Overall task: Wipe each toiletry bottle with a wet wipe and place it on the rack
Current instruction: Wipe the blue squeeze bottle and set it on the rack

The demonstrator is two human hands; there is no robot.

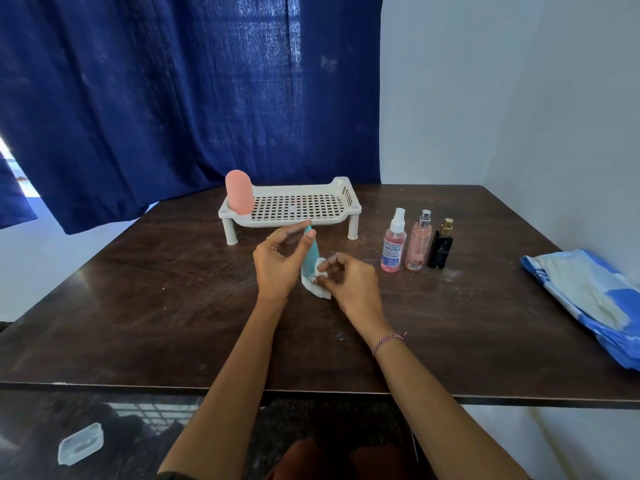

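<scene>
Two bare arms reach out from the bottom of the view over the dark brown worktop (156,306). Left hand (277,261) holds a teal bottle (310,258) between its thumb and fingers, nearly upright, just in front of the rack (311,206). Right hand (349,282) pinches a white wet wipe (317,287) with curled fingers and presses it on the low part of the bottle. A thread band (388,342) is on the right wrist.

The white rack stands on short legs near the back of the worktop. One pink bottle (238,192) stands at its left end. To the right of the rack, three more bottles stand in a row: a pink spray bottle (394,245) with a white top, a pink bottle with a silver top (418,247), and a black bottle (440,249). Far to the right lies a blue and white wipe pack (588,299). A dark blue curtain (173,98) hangs behind. A clear box (80,444) lies low on the left, under the worktop's edge.
</scene>
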